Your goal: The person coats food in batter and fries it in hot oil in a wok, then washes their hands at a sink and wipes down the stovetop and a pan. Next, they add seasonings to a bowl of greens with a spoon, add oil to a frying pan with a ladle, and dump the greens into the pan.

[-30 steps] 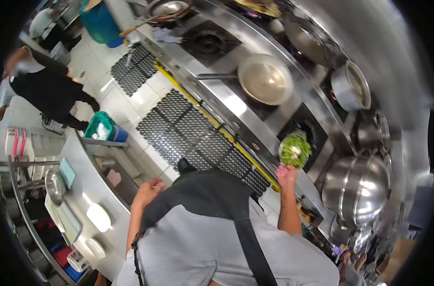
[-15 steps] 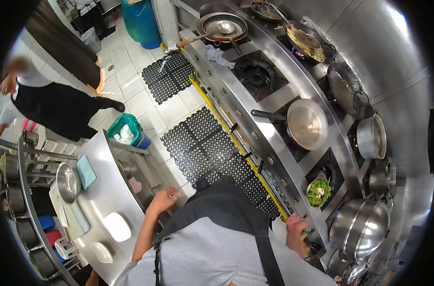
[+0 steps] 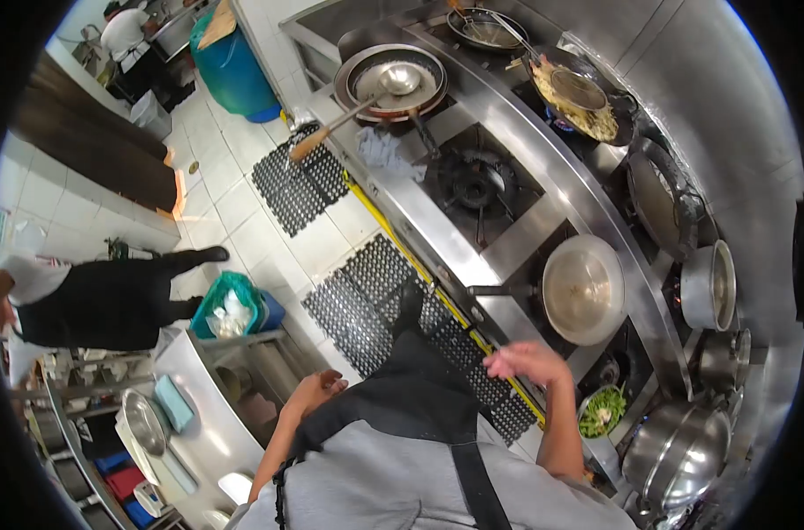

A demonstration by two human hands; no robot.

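My left hand (image 3: 317, 390) hangs in front of the apron at the left, fingers loosely bent, nothing seen in it. Out ahead on the right is my right hand (image 3: 529, 361), empty, its fingers slightly apart; it touches nothing that I can see. The nearest vessel to it is a frying pan (image 3: 584, 290) on a burner, light-coloured inside, its dark handle pointing left. Below that pan, beyond my right forearm, stands a small pan of green vegetables (image 3: 603, 412). Farther up the stove a wooden-handled ladle (image 3: 399, 80) rests in a stacked pan.
Along the back burners stand a wok of food (image 3: 579, 104), a saucepan (image 3: 709, 286) and a large metal pot (image 3: 676, 455). A steel table (image 3: 203, 406) is at my left. Black mats (image 3: 353, 300) cover the floor ahead. Another person (image 3: 102, 300) stands left; a green-lined bin (image 3: 231, 305) is nearby.
My view has moved forward along the stove. My right hand has risen and swung inward from beside the stove edge. My left hand stays low at my side.
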